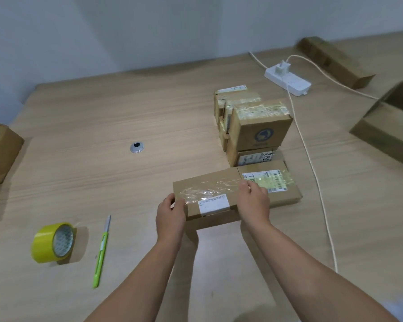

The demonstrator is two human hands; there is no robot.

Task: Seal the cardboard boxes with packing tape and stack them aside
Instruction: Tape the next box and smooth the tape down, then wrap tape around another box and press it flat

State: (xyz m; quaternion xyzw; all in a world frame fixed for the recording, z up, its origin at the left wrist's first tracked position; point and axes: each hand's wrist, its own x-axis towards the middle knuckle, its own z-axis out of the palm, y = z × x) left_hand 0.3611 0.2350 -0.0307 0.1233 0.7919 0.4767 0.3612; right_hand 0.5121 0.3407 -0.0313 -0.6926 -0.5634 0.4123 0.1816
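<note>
Gripping the flat cardboard box (209, 205) at both ends, the person has it right at the centre of the wooden table (102, 117). The left hand (171, 213) clasps the left end, with the thumb on top and the fingers wrapped round the edge. The right hand (254, 201) grasps the right end, fingers curled over the top face. There's crinkled clear tape across the lid and a white label near the front edge. Whether the box sits on the table or is raised a touch, I cannot tell.

Its right end meets a second flat box (282, 194) that carries a printed label under yellowish tape. Just behind that pair stands a stack of small boxes (256, 126), taped across their tops.

Over on the left, well apart from the hands, the yellow tape roll (54, 242) stands on its edge. Beside it, a green utility knife (101, 252) lies flat. A metal grommet (137, 147) is set into the tabletop further back. At the far right, a white power strip (287, 81) has a charger (282, 67) plugged in, and a pale cable (312, 163) trails toward the near edge. More brown boxes sit at the left edge (0, 149) and the right edge (386, 126).
</note>
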